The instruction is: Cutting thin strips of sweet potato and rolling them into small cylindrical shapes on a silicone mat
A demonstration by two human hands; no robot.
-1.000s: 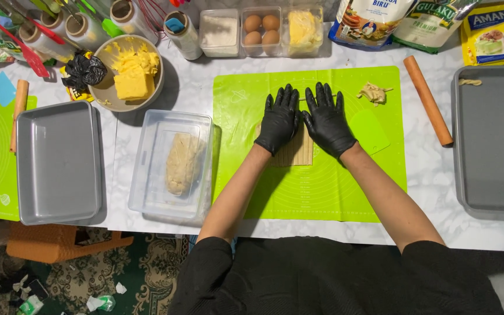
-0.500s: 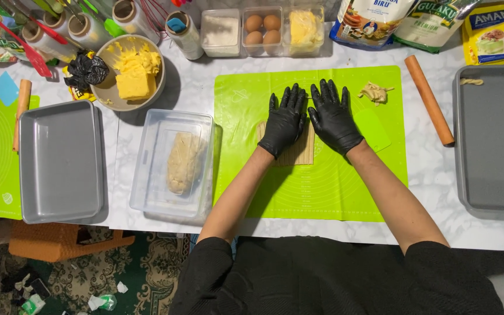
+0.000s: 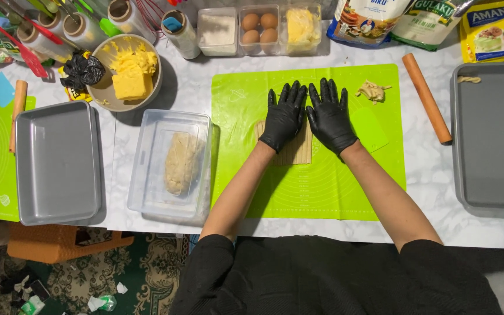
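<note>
Hands: left hand (image 3: 284, 116) and right hand (image 3: 329, 115) flat, fingers spread, side by side on dough strip (image 3: 298, 153), centre frame, green mat (image 3: 322, 186). Advice: press evenly, palms level.

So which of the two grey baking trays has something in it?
The grey tray on the right: a dough scrap lies at its top edge. The left tray is bare.

white marbled surface (image 3: 193, 93), carrying green mat (image 3: 316, 186), two grey trays (image 3: 56, 163) (image 3: 494, 140), clear tub (image 3: 173, 163), bowl (image 3: 103, 96), rolling pin (image 3: 427, 99), egg box (image 3: 259, 29).
</note>
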